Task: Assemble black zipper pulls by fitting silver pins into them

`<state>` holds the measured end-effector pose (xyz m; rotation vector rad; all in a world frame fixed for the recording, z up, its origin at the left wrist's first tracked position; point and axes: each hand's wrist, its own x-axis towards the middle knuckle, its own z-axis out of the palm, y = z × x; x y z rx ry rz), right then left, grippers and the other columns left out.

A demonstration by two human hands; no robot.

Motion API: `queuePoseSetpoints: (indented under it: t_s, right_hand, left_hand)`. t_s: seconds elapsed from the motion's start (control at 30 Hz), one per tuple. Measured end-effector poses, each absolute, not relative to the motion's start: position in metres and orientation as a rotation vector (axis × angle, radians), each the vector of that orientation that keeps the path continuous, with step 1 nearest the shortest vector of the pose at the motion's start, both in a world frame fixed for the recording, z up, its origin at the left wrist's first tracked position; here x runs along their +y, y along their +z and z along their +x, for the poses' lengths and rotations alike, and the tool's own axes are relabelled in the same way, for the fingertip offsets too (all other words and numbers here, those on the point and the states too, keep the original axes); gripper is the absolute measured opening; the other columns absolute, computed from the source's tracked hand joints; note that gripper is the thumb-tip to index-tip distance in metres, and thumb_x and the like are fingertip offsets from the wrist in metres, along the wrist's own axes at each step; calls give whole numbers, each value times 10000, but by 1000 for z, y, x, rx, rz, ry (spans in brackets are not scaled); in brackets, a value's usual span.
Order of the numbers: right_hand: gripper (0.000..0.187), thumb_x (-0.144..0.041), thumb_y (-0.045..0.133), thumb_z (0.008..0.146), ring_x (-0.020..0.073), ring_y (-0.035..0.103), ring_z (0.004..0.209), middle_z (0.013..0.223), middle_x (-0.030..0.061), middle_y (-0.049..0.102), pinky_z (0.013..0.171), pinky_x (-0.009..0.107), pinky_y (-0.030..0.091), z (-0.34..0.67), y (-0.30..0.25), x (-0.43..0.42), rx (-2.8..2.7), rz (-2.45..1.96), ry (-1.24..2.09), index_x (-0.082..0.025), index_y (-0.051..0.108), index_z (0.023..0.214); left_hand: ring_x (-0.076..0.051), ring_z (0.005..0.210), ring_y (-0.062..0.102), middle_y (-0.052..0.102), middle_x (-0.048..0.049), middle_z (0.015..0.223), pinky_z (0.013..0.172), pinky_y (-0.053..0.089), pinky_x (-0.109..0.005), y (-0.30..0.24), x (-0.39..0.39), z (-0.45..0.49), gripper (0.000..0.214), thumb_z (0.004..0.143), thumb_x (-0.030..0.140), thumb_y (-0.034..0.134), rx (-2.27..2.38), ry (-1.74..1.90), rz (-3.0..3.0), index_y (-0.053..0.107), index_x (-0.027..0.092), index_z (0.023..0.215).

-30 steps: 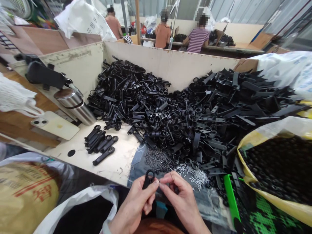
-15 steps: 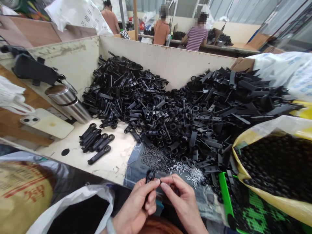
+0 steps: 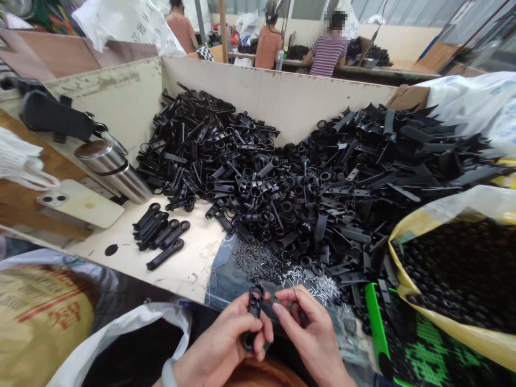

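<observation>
My left hand (image 3: 229, 336) is closed round a black plastic lever with a ring end (image 3: 255, 302), which stands nearly upright with the ring on top. Just to its right, my right hand (image 3: 312, 328) pinches a tiny piece between thumb and forefinger, too small to name. Something dark also shows within its curled fingers. Beyond the hands, small dark metal pieces (image 3: 252, 263) and shiny silver pins (image 3: 316, 283) lie scattered on a dark mat (image 3: 221, 282). Several similar black levers (image 3: 165, 255) rest in a group on the pale board to the left.
Black ring parts (image 3: 226, 145) and flat black pieces (image 3: 387, 156) are heaped behind. A steel flask (image 3: 116, 171) and phone (image 3: 83, 203) stand left. A yellow sack (image 3: 403, 226) and green basket (image 3: 374, 322) are right, an open white sack (image 3: 185, 317) front left. People sit far back.
My hands have drawn apart slightly. The black lever in my left hand has turned more upright, showing its ring and inner side. My right hand has moved a little right, still pinching.
</observation>
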<state>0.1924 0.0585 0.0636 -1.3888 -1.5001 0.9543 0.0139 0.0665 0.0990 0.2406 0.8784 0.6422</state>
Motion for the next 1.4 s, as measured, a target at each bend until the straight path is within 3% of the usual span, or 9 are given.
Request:
queuePoseSetpoints:
  t_s: [0.13, 0.3, 0.37, 0.47, 0.6, 0.8, 1.03, 1.27, 1.4]
  right_hand:
    - [76, -213, 654, 924, 112, 486, 524, 773, -13, 614, 501, 227, 407, 188, 61, 58, -1630, -1329, 970, -209, 722, 956]
    - [98, -176, 629, 915, 110, 494, 527, 799, -11, 621, 521, 232, 407, 182, 62, 60, -1662, -1323, 1016, -201, 708, 967]
    - [98, -177, 630, 911, 117, 507, 548, 788, -13, 616, 533, 230, 409, 181, 63, 61, -1647, -1337, 1047, -207, 713, 953]
    - [87, -186, 643, 900, 123, 511, 557, 755, -21, 601, 531, 225, 406, 180, 64, 61, -1596, -1370, 1090, -212, 723, 925]
    - [86, -212, 644, 924, 129, 533, 558, 721, -23, 598, 530, 229, 408, 178, 63, 60, -1530, -1372, 1161, -207, 715, 876]
    - [184, -225, 579, 1008, 139, 611, 615, 732, -6, 649, 583, 230, 449, 180, 69, 57, -1657, -1301, 1066, -213, 716, 885]
    - [277, -141, 451, 1040, 164, 689, 713, 873, 50, 708, 669, 239, 531, 182, 66, 51, -2061, -1221, 652, -202, 680, 1183]
    - [414, -154, 385, 1036, 178, 719, 881, 1061, 94, 674, 790, 264, 597, 191, 77, 49, -2129, -1287, 829, -203, 548, 1413]
    - [541, -59, 341, 964, 198, 740, 812, 1000, 100, 703, 699, 274, 609, 199, 67, 43, -2271, -1341, 705, -170, 477, 1475]
  left_hand:
    - [-135, 652, 585, 689, -9, 839, 690, 473, -300, 98, 61, 9, 320, 737, 145, 718, 987, 633, 298, 622, 191, 1038]
    - [-240, 1207, 600, 549, -134, 1471, 933, 471, -294, 99, 59, 9, 683, 695, 206, 814, 1243, 626, 307, 561, 223, 1329]
    - [-255, 1138, 636, 471, -159, 1553, 885, 494, -310, 101, 60, 10, 777, 717, 264, 797, 1248, 582, 393, 495, 208, 1431]
    - [-205, 818, 668, 556, -189, 1461, 746, 514, -329, 101, 60, 12, 828, 781, 336, 730, 1249, 529, 528, 394, 172, 1519]
    - [-177, 706, 619, 724, -90, 1022, 679, 492, -301, 92, 59, 11, 646, 845, 306, 656, 1243, 509, 688, 484, 176, 1454]
    - [-146, 632, 551, 567, 39, 657, 665, 458, -262, 74, 54, 4, 350, 939, 386, 578, 1253, 505, 875, 639, 186, 1220]
    - [-83, 502, 377, 515, 58, 671, 468, 301, -214, 59, 57, 2, 348, 970, 519, 528, 1236, 533, 975, 626, 185, 983]
    - [-77, 486, 327, 513, 58, 621, 440, 222, -208, 55, 59, 1, 471, 924, 659, 530, 1211, 561, 901, 572, 189, 928]
    - [-75, 470, 320, 513, 61, 601, 436, 218, -211, 53, 59, 1, 555, 884, 737, 517, 1227, 555, 893, 561, 186, 935]
